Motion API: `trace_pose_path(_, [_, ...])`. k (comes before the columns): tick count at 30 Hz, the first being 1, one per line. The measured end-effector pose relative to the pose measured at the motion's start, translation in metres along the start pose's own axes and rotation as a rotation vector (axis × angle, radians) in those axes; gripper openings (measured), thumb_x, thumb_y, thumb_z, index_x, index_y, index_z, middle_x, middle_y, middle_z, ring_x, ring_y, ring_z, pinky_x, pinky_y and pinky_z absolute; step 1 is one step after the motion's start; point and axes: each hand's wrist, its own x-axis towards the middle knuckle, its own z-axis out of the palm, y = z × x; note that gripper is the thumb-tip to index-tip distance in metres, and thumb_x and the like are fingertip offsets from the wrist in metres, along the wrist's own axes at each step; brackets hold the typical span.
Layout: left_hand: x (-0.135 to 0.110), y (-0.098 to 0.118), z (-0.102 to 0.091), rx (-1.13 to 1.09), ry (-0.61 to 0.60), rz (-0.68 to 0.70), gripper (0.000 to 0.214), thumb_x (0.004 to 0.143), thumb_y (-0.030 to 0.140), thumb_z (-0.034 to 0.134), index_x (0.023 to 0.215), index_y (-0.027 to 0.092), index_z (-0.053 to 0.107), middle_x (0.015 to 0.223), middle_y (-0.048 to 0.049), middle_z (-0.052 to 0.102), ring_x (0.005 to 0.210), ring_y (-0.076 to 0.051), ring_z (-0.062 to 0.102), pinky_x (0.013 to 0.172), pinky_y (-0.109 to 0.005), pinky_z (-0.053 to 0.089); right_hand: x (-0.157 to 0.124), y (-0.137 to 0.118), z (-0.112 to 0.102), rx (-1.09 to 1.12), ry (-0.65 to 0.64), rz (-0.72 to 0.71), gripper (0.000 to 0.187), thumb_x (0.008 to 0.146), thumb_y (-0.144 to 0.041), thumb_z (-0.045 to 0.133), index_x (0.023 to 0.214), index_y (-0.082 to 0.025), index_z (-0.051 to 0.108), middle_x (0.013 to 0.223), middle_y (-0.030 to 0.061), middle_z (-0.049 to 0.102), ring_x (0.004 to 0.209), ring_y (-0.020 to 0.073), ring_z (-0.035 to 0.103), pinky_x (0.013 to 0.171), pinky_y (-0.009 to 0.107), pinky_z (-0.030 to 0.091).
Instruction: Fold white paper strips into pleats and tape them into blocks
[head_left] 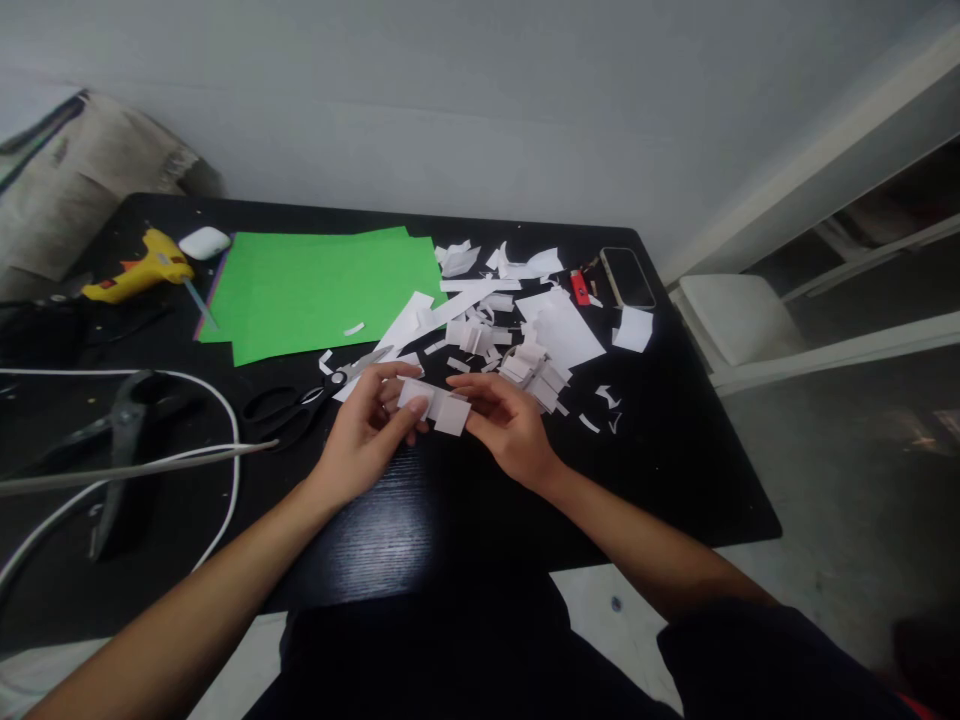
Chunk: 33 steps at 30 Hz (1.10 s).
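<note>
Over the near middle of the black table (675,480), my left hand (367,430) and my right hand (506,425) both pinch one folded strip of white paper (439,405) between them. The strip shows several small square panels and sits just above the tabletop. Fingers of both hands are curled round its ends. Black scissors (300,405) lie shut just left of my left hand. A pile of small folded white pieces (536,375) rests just beyond my right hand.
Green paper sheets (315,285) lie at the back left, white scraps (510,300) beyond my hands. A yellow glue gun (139,270), a white mouse-like object (204,242), a red lighter (580,288) and a phone (628,277) sit near the far edge. White cable (225,440) and black pliers (120,440) lie left.
</note>
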Motion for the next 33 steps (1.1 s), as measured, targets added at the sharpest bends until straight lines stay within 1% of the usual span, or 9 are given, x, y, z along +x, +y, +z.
trace_pose_path(8, [0.000, -0.008, -0.002, 0.073, 0.054, 0.070, 0.018, 0.097, 0.029, 0.067, 0.111, 0.024, 0.057, 0.099, -0.0012, 0.064, 0.066, -0.009, 0.062, 0.059, -0.023, 0.054, 0.002, 0.001, 0.000, 0.036, -0.056, 0.096, 0.022, 0.077, -0.029, 0.084, 0.098, -0.029, 0.079, 0.097, 0.0009, 0.075, 0.094, 0.0216, 0.070, 0.085, 0.040, 0.064])
trace_pose_path(11, [-0.003, -0.008, -0.004, 0.233, 0.049, 0.121, 0.025, 0.097, 0.028, 0.068, 0.120, 0.026, 0.061, 0.121, -0.0069, 0.064, 0.095, -0.017, 0.067, 0.073, -0.028, 0.058, 0.003, 0.001, 0.000, 0.112, -0.029, 0.182, 0.019, 0.074, -0.034, 0.086, 0.088, -0.026, 0.076, 0.088, -0.0004, 0.072, 0.087, 0.0202, 0.071, 0.078, 0.038, 0.066])
trace_pose_path(14, [-0.004, -0.003, -0.006, 0.376, 0.028, 0.204, 0.029, 0.097, 0.027, 0.066, 0.126, 0.026, 0.063, 0.141, -0.0109, 0.056, 0.130, -0.026, 0.056, 0.089, -0.035, 0.059, 0.005, 0.002, 0.000, 0.156, 0.012, 0.245, 0.024, 0.073, -0.040, 0.088, 0.082, -0.023, 0.074, 0.080, -0.0008, 0.071, 0.078, 0.0179, 0.070, 0.072, 0.035, 0.066])
trace_pose_path(16, [-0.004, 0.000, -0.007, 0.411, 0.001, 0.240, 0.031, 0.097, 0.028, 0.064, 0.128, 0.027, 0.063, 0.145, -0.0115, 0.053, 0.138, -0.029, 0.050, 0.096, -0.041, 0.058, 0.006, 0.003, -0.001, 0.144, 0.031, 0.255, 0.025, 0.073, -0.043, 0.088, 0.078, -0.022, 0.075, 0.079, -0.0001, 0.071, 0.076, 0.0176, 0.069, 0.068, 0.032, 0.065])
trace_pose_path(19, [-0.003, 0.002, -0.008, 0.473, -0.013, 0.265, 0.032, 0.094, 0.031, 0.068, 0.126, 0.026, 0.063, 0.143, -0.0118, 0.055, 0.137, -0.030, 0.051, 0.107, -0.049, 0.052, 0.007, 0.003, -0.001, 0.079, 0.044, 0.230, 0.024, 0.073, -0.043, 0.088, 0.076, -0.022, 0.078, 0.077, 0.0001, 0.071, 0.074, 0.0167, 0.066, 0.065, 0.029, 0.061])
trace_pose_path(21, [-0.002, 0.001, -0.008, 0.525, 0.006, 0.272, 0.021, 0.095, 0.030, 0.067, 0.115, 0.025, 0.065, 0.135, -0.0102, 0.061, 0.131, -0.029, 0.056, 0.110, -0.050, 0.048, 0.007, 0.002, -0.001, 0.021, 0.036, 0.209, 0.023, 0.075, -0.044, 0.087, 0.076, -0.022, 0.079, 0.076, 0.0000, 0.072, 0.069, 0.0153, 0.064, 0.064, 0.028, 0.058])
trace_pose_path(23, [-0.002, -0.001, -0.008, 0.550, 0.026, 0.266, 0.006, 0.097, 0.028, 0.063, 0.101, 0.023, 0.065, 0.126, -0.0079, 0.066, 0.122, -0.026, 0.061, 0.109, -0.048, 0.048, 0.006, 0.001, -0.001, -0.016, 0.026, 0.194, 0.023, 0.076, -0.044, 0.085, 0.075, -0.022, 0.079, 0.074, -0.0004, 0.071, 0.065, 0.0139, 0.063, 0.063, 0.028, 0.055])
trace_pose_path(26, [-0.001, -0.002, -0.007, 0.532, 0.050, 0.250, 0.010, 0.099, 0.026, 0.060, 0.091, 0.022, 0.064, 0.119, -0.0061, 0.068, 0.114, -0.024, 0.064, 0.103, -0.044, 0.050, 0.005, -0.002, -0.001, -0.036, 0.001, 0.189, 0.025, 0.079, -0.045, 0.083, 0.072, -0.022, 0.078, 0.070, -0.0012, 0.068, 0.063, 0.0133, 0.061, 0.064, 0.028, 0.054])
trace_pose_path(33, [0.000, -0.001, -0.006, 0.525, 0.056, 0.274, 0.008, 0.099, 0.023, 0.061, 0.093, 0.022, 0.067, 0.114, -0.0054, 0.070, 0.108, -0.022, 0.065, 0.098, -0.039, 0.051, 0.005, 0.000, -0.001, 0.013, -0.015, 0.195, 0.021, 0.073, -0.038, 0.087, 0.086, -0.023, 0.079, 0.083, -0.0002, 0.073, 0.069, 0.0142, 0.065, 0.063, 0.028, 0.056])
